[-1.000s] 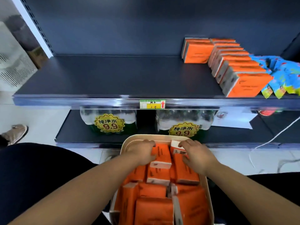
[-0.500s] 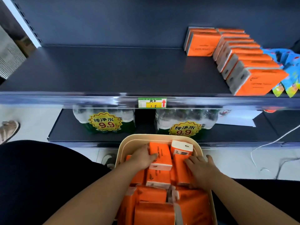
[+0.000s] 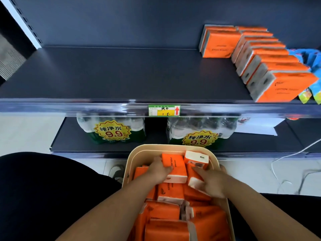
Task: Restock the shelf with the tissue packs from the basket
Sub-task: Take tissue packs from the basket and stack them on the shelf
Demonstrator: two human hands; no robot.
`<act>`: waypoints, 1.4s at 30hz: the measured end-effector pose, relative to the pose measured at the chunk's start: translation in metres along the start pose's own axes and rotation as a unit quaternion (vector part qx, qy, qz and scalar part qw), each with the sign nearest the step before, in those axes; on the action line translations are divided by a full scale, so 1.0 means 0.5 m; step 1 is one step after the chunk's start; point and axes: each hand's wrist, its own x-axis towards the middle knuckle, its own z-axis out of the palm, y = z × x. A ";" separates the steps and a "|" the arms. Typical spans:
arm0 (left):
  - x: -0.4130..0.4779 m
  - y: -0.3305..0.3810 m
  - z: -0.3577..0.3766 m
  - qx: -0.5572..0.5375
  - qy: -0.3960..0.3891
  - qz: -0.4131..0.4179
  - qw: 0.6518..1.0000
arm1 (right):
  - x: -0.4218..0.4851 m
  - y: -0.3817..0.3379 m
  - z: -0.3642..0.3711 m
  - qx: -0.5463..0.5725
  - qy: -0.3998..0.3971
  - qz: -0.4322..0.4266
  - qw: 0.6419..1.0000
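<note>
**A:** Two hands, both inside the cream plastic basket [image 3: 170,147]. The left hand [image 3: 159,171] grips the top pack [image 3: 174,164], an orange soft-wrapped tissue pack near the far rim, with fingers curled over its left edge. The right hand [image 3: 212,184] holds a second pack [image 3: 193,179] just beside it, fingers over the top and thumb at the white end.

**B:** How many orange tissue packs [image 3: 170,190] lie in the basket?

**A:** About ten. They are piled and overlap, so I cannot count exactly. One upright pack [image 3: 196,160] stands in the far right corner, against the rim.

**B:** And on the dark upper shelf [image 3: 121,75]?

**A:** Two back packs [image 3: 219,44] stand one behind the other near the rear wall. A slanted row [image 3: 286,87] of seven or eight runs to the front edge on the right, but blur hides the exact number. Blue printed sachets [image 3: 311,58] lie just beside the row, further right.

**B:** What is between basket and shelf?

**A:** One clear plastic rail [image 3: 69,106] along the shelf front, carrying one green-and-yellow price tag [image 3: 164,110] with a red arrow. On the lower shelf [image 3: 69,141] are two wrapped water bottle bundles [image 3: 111,129] [image 3: 199,129], each with a yellow 9.9 sticker, and one white paper sheet [image 3: 257,127].

**B:** Room for moving?

**A:** A wide stretch of shelf board shows from the left upright to the two back packs. On the floor, a white cable [image 3: 295,153] runs at the right, and one shoe [image 3: 116,171] is just left of the basket.
</note>
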 end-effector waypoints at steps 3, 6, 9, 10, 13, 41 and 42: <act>0.006 0.000 -0.006 -0.028 0.017 -0.036 0.999 | -0.011 0.010 -0.028 0.022 0.033 0.000 0.999; 0.008 -0.001 -0.016 -0.080 0.034 -0.080 0.993 | -0.018 0.022 -0.052 0.034 0.066 0.006 0.997; 0.002 -0.003 -0.028 -0.117 0.032 -0.091 0.988 | -0.017 0.030 -0.052 0.081 0.069 -0.017 0.994; -0.002 -0.004 -0.032 -0.121 0.026 -0.093 0.988 | -0.018 0.027 -0.045 0.105 0.059 -0.026 0.992; -0.006 -0.009 -0.038 -0.123 -0.003 -0.090 0.988 | -0.010 0.009 -0.011 0.130 0.053 -0.070 0.988; -0.033 -0.012 -0.005 -0.196 -0.092 -0.065 0.974 | -0.008 -0.082 0.025 0.099 0.138 -0.190 0.967; -0.033 -0.014 -0.003 -0.180 -0.091 -0.060 0.978 | -0.006 -0.075 0.024 0.147 0.130 -0.188 0.962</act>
